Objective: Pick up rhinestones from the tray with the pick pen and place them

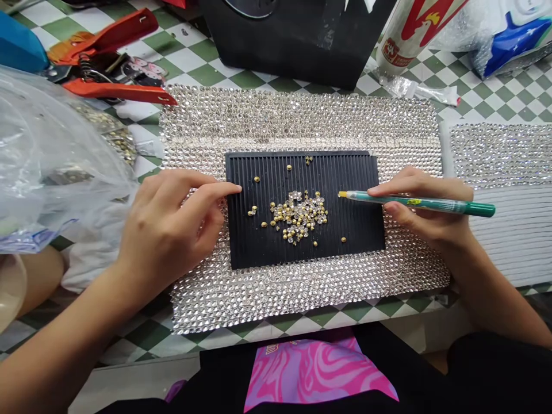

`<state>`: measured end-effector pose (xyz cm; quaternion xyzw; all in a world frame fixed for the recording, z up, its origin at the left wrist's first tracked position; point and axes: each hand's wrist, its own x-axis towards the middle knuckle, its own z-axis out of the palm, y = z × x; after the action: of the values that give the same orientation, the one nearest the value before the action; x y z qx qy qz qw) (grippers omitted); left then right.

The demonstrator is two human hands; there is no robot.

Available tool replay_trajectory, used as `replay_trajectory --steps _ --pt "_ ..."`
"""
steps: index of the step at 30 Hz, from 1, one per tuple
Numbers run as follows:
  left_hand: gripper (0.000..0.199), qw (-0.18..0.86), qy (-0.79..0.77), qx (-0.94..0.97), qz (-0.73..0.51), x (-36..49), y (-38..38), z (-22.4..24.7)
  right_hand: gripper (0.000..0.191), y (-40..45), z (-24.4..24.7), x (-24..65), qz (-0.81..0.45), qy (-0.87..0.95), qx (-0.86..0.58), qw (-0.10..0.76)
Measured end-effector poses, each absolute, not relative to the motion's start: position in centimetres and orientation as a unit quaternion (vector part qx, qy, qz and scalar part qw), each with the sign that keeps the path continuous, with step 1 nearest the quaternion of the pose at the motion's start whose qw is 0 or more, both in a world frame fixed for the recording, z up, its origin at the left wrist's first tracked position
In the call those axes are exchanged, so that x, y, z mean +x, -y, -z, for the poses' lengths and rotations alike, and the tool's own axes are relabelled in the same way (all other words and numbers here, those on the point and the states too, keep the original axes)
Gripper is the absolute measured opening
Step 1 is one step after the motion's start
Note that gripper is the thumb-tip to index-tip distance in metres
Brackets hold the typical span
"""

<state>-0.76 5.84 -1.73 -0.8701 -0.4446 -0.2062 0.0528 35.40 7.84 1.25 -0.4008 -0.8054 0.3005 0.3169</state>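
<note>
Right hand pinches green pen between thumb and fingers, yellow tip just beside loose rhinestones; left hand open, fingertip at edge of ribbed black tray.

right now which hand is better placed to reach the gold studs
Probably the right hand: it holds a green pen-like tool, its yellow tip near the stud pile on the ridged mat, while the left hand holds nothing.

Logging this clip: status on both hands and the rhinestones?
Left hand empty at ribbed black tray. Right hand holding green pen, tip near rhinestones. Plastic bag at left.
</note>
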Motion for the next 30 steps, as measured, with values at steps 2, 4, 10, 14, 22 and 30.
replay_trajectory --steps 2,4,10,14,22,30 --pt "0.027 0.054 0.446 -0.870 0.204 -0.8 -5.8 1.8 0.031 -7.9 -1.3 35.4 -0.298 0.809 -0.399 0.313" --pt "0.028 0.054 0.447 -0.870 0.203 -0.9 -5.9 1.8 0.031 -7.8 -1.3 35.3 -0.297 0.806 -0.405 0.314" --pt "0.028 0.056 0.448 -0.870 0.200 -0.8 -5.9 1.7 0.025 -7.6 -1.5 35.3 -0.292 0.788 -0.431 0.329" --pt "0.027 0.057 0.448 -0.869 0.201 -0.7 -5.8 1.7 0.026 -7.7 -1.4 35.4 -0.286 0.793 -0.429 0.324" --pt "0.027 0.050 0.455 -0.867 0.199 -0.9 -5.7 1.7 0.023 -7.8 -1.7 35.2 -0.297 0.752 -0.444 0.386" --pt "0.031 0.052 0.443 -0.871 0.206 -0.8 -5.8 1.8 0.020 -11.4 -1.4 38.4 -0.157 0.618 -0.461 0.617"
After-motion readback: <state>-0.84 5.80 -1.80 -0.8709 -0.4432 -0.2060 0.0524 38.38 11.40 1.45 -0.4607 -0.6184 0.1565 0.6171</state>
